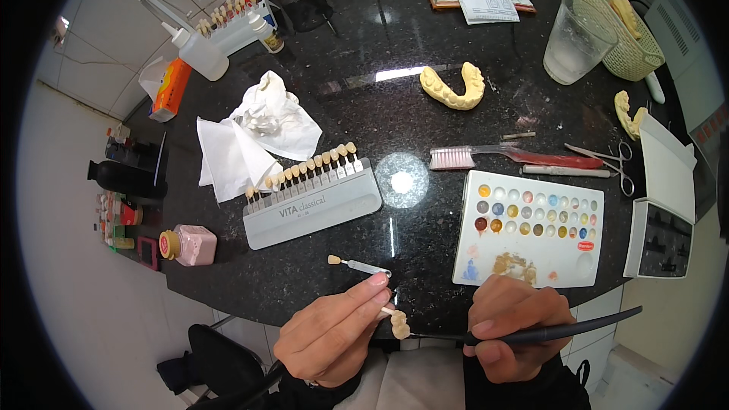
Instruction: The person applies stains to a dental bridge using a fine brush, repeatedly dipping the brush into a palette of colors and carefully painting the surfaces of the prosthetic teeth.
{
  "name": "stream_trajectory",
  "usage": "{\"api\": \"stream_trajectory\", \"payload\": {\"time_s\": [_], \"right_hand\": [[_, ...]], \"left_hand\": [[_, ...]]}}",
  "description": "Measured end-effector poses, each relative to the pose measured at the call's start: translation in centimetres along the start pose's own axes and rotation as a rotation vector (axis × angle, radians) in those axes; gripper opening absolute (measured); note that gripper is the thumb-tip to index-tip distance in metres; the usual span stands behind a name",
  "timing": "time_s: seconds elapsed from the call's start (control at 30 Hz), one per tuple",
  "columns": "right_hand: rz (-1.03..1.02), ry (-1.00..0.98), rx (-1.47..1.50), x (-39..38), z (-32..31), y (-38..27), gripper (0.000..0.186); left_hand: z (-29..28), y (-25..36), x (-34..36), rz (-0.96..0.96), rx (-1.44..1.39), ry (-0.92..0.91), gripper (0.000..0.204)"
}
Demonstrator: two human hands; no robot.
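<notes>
My left hand [330, 332] is closed on a pale stick that carries a small beige dental crown [400, 325]. A single tooth shade tab [366, 266] meets its fingertips, the tooth end pointing left; whether it is held or lies on the counter I cannot tell. My right hand [518, 326] grips a slim brush [577, 327] with a dark handle. Its thin tip reaches left to the crown's edge; contact is too small to make out. Just beyond this hand lies a white palette [465, 258] with wells of coloured stains and brown smears.
A grey shade guide [315, 216] lies beyond my left hand, near crumpled white tissue [273, 118]. Farther back are a yellowish dental cast [453, 89], a red-handled brush [543, 156], scissors-like forceps [624, 159] and a glass [573, 45]. A pink jar [196, 246] stands left.
</notes>
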State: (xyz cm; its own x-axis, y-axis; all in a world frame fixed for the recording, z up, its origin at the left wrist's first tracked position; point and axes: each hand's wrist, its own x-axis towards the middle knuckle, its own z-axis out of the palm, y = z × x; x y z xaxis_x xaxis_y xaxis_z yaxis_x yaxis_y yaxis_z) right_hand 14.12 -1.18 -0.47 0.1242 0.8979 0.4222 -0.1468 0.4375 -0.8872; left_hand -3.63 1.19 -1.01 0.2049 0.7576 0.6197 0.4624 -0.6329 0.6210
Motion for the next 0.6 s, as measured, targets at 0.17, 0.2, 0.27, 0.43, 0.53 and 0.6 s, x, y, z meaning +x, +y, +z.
{"api": "stream_trajectory", "payload": {"time_s": [0.17, 0.2, 0.27, 0.43, 0.53, 0.6], "right_hand": [[-0.001, 0.002, -0.006, 0.04, 0.06, 0.03, 0.017], [0.032, -0.014, 0.030, -0.01, -0.07, -0.09, 0.017], [0.100, -0.047, 0.103, -0.20, -0.51, -0.45, 0.029], [0.105, -0.023, 0.100, -0.37, -0.62, -0.57, 0.028], [0.102, -0.020, 0.097, -0.29, -0.49, -0.48, 0.027], [0.096, -0.019, 0.088, -0.32, -0.48, -0.45, 0.027]], "left_hand": [[-0.02, 0.17, 0.08, -0.015, -0.004, -0.008, 0.023], [-0.05, 0.18, 0.05, -0.018, -0.006, -0.005, 0.023], [-0.12, 0.18, -0.03, -0.024, -0.009, 0.000, 0.024], [-0.09, 0.29, 0.23, -0.017, 0.001, -0.014, 0.026], [-0.07, 0.28, 0.28, -0.011, 0.004, -0.011, 0.027], [-0.10, 0.28, 0.24, -0.008, 0.008, -0.007, 0.027]]}}
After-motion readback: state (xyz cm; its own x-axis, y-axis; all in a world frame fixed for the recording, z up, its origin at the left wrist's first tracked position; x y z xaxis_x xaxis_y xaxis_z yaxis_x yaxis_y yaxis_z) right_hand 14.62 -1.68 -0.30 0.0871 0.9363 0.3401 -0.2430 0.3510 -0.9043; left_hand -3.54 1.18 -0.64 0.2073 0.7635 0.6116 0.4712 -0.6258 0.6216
